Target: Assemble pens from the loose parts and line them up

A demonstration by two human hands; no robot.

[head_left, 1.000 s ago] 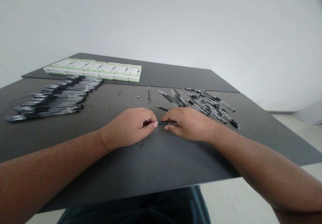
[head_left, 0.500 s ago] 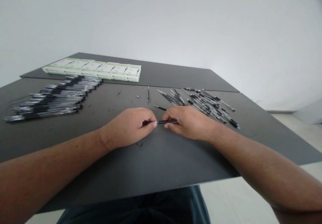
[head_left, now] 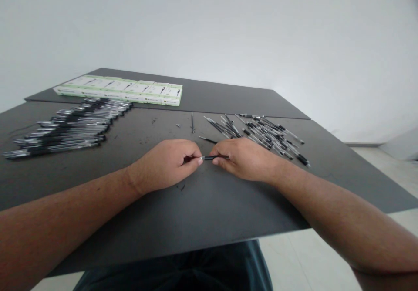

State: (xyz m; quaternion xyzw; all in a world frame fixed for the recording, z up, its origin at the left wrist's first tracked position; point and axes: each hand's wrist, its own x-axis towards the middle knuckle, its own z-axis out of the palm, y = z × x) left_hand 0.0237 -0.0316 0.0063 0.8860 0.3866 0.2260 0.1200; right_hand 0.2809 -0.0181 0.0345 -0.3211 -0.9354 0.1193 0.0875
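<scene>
A slanting row of pens fills the left of the table, its far end just short of a line of boxes. These stand just behind the table's seam, with room between them and the back edge. Right of the row, a gap with dark specks leads to the left hand, whose grip is pinched on the silver end of a held pen. That pen lies level between the hands, with room between it and the near edge. Beyond it are a small tip and a lone refill. The right hand has its grip closed around the pen's other end, close in front of more refills. Next comes a heap of barrels, well apart from the right edge.
</scene>
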